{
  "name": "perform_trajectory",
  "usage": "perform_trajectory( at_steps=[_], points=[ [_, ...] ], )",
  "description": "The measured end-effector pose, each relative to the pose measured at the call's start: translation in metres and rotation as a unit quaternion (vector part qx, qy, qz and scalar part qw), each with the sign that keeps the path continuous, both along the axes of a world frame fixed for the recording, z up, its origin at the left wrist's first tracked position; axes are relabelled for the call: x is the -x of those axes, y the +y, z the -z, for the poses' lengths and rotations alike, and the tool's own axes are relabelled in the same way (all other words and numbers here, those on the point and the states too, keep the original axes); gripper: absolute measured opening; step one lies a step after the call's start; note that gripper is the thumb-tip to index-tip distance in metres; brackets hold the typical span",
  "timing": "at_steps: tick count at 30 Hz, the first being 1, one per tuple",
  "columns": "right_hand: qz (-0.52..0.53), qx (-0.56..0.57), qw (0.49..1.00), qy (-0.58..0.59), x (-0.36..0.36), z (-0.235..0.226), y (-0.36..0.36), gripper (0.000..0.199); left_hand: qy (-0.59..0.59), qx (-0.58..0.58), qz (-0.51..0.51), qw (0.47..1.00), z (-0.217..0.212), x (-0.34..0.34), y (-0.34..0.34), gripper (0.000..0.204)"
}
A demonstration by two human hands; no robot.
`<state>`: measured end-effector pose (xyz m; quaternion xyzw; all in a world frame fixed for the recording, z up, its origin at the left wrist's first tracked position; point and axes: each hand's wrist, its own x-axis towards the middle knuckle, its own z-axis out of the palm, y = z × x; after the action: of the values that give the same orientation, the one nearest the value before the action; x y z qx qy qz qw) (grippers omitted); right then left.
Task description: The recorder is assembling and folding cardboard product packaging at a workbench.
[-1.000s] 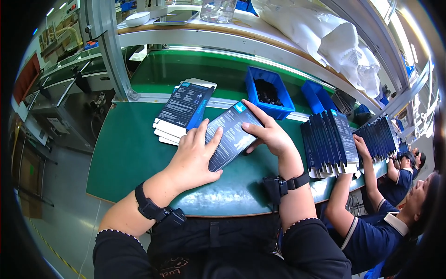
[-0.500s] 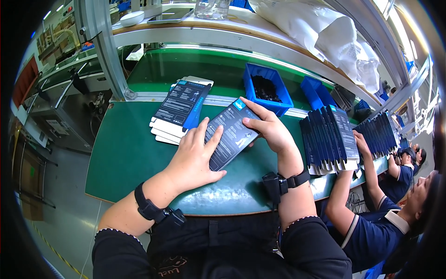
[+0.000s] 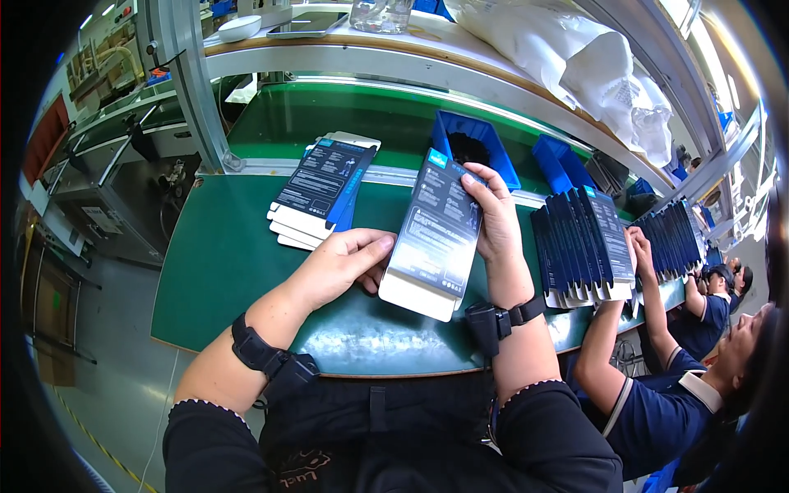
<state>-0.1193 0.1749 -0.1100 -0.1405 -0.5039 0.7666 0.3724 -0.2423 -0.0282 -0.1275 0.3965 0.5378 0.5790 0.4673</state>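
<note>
A thin dark printed carton (image 3: 440, 218) with a light blue top corner is tilted up over the green table, its white end flap (image 3: 417, 297) toward me. My right hand (image 3: 499, 222) grips its right edge, thumb on the printed face and fingers behind. At the lower left edge, my left hand (image 3: 341, 267) is closed with its thumb alongside the edge; its fingertips go partly out of sight behind the carton. To the left lies a small stack of similar flat cartons (image 3: 316, 185) with white flaps showing.
Behind the carton stands a blue bin (image 3: 501, 160) of black items, with another blue bin (image 3: 567, 168) beside it. Rows of upright cartons (image 3: 579, 246) stand at the right, near a co-worker's hand (image 3: 639, 251). A shelf (image 3: 394, 51) crosses above the green table (image 3: 214, 279).
The carton has turned more upright, bringing its white end flap into view. My left hand has slid off its face to the lower left edge; my right hand still holds it.
</note>
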Motion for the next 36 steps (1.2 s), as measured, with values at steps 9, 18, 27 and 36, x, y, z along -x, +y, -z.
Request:
perform_trajectory(
  at_steps=[9,18,27,36],
  points=[
    [-0.221,-0.150,0.952,-0.147,0.004,-0.006,-0.035,0.028,-0.002,-0.083,-0.140,0.987,-0.001,0.001,-0.001,0.043],
    [-0.301,-0.165,0.925,-0.164,0.005,-0.010,-0.048,0.031,-0.008,-0.098,-0.129,0.987,0.004,0.010,0.001,0.021],
    [-0.308,-0.164,0.921,-0.172,0.006,-0.007,-0.049,0.037,-0.017,-0.089,-0.137,0.986,-0.001,0.011,0.001,0.025],
    [-0.288,-0.164,0.932,-0.147,0.005,-0.009,-0.051,0.038,-0.122,-0.078,-0.110,0.983,0.001,0.015,0.001,0.027]
  ],
)
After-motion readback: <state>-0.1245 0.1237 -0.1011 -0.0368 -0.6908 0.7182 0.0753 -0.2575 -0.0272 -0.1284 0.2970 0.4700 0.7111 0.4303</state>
